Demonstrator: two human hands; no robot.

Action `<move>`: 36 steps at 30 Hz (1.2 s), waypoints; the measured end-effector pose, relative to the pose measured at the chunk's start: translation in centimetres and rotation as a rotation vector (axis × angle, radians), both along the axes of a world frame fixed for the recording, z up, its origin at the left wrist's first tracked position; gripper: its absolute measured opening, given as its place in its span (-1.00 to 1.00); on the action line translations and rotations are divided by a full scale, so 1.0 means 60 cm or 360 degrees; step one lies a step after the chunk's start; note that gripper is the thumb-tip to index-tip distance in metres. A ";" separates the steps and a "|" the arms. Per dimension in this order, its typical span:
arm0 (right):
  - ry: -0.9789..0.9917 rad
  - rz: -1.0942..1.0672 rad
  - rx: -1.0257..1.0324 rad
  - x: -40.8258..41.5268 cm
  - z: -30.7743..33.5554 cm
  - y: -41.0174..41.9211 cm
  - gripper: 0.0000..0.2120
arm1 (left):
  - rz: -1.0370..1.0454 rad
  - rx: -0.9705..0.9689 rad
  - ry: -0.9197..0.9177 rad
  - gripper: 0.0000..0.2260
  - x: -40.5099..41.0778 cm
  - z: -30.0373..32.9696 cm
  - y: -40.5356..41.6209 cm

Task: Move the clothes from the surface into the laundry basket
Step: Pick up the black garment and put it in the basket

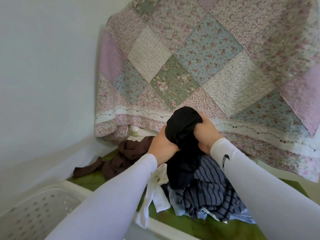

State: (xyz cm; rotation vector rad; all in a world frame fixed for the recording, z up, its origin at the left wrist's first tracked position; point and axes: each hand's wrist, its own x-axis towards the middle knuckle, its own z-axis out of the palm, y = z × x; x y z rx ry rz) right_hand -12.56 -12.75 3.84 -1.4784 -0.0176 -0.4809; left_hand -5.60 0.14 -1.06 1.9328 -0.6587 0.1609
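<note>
A black garment (181,129) is bunched up between both hands above the green surface (93,181). My left hand (162,144) grips its left side and my right hand (206,135) grips its right side; its lower part hangs down over the pile. Under it lie a blue striped garment (207,193) and a white cloth (155,191). A brown garment (121,158) is spread out to the left on the surface. The white laundry basket (34,210) with perforated walls sits at the bottom left.
A floral patchwork quilt (199,66) hangs behind the surface and drapes over its far edge. A small green-and-white bottle (135,131) stands under the quilt's edge. A pale wall (43,75) runs along the left.
</note>
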 end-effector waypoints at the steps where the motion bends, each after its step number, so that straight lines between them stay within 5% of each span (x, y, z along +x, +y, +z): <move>1: 0.0006 0.0054 -0.0078 0.004 -0.001 0.001 -0.60 | 0.0046 0.0001 -0.0012 -0.60 -0.001 0.005 0.011; 5: 0.0077 0.0312 -0.0177 0.012 -0.008 0.008 -0.38 | 0.0180 -0.0143 0.0007 -0.64 0.003 0.024 0.071; 10: 0.0298 0.0213 -0.0235 0.018 -0.034 0.048 -0.32 | 0.0253 -0.0634 0.0146 -0.55 0.000 0.052 0.155; 17: 0.0597 0.0625 0.0476 0.043 -0.097 0.187 -0.47 | 0.0321 -0.0847 0.0340 -0.59 -0.007 0.053 0.260; 20: 0.0490 0.0919 0.0758 0.053 -0.092 0.264 -0.29 | 0.0397 -0.0622 0.0306 -0.39 -0.005 0.030 0.315; 24: 0.0465 0.1121 0.0682 0.070 -0.091 0.367 -0.28 | 0.0709 -0.0042 0.0273 -0.09 -0.009 -0.009 0.415; 29: 0.0586 0.1244 0.0519 0.088 -0.126 0.490 -0.24 | 0.0869 0.0522 0.0360 -0.27 -0.039 -0.027 0.519; 36: 0.0692 0.1353 0.0266 0.094 -0.168 0.622 -0.28 | 0.0960 0.0772 0.0476 -0.42 -0.090 -0.051 0.646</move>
